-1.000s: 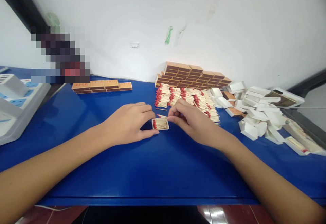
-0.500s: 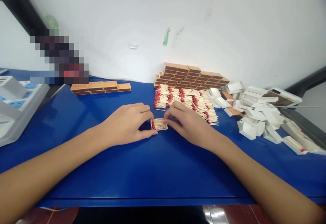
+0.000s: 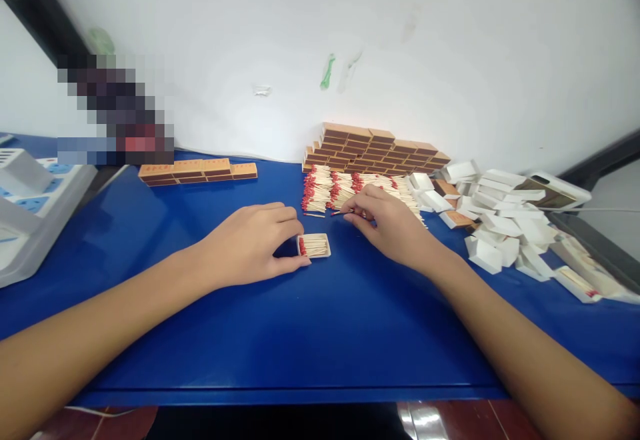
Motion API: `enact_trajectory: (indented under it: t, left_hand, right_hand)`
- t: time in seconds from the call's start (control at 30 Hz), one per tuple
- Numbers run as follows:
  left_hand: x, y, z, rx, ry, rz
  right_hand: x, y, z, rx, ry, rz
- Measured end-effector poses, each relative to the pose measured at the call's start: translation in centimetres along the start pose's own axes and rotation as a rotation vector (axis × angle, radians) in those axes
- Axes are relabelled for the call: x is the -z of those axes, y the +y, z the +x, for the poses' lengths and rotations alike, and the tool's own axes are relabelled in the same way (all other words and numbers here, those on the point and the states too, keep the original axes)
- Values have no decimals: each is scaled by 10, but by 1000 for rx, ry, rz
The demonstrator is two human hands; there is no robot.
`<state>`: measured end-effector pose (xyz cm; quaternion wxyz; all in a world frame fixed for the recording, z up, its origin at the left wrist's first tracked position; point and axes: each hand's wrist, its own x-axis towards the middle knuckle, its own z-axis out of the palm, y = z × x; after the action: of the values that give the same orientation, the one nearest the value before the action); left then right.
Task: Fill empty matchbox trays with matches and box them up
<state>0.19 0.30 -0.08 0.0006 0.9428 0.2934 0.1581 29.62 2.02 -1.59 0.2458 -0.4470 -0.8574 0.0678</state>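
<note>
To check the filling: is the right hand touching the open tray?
No, the right hand pinches a match at the loose pile, apart from the open tray.

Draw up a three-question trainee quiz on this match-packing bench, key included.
1. Multiple choice: what does the left hand grip on the blue table? A) an open tray of matches; B) a closed brown box; C) a power strip.
2. True or false: the right hand has its fingers inside that tray.
3. Fill in: the heap of empty white trays lies to the ____ of the loose matches.
Key: 1 A. 2 False: it pinches at the loose matches, apart from the tray. 3 right.
</note>
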Motion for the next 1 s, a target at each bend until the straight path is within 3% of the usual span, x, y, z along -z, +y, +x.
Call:
enact_trajectory:
  t: [0.2,0.63,1.0]
  left_hand:
    - [-1,-1,0,-13,18,6]
    - [-1,-1,0,-17,14,7]
    - [-1,-1,0,-13,12,15]
  right_hand:
    - [-7,18,3,-41,-40,-27]
    - [-4,20,3,-54,-91,9]
    - [-7,15,4,19,-132,0]
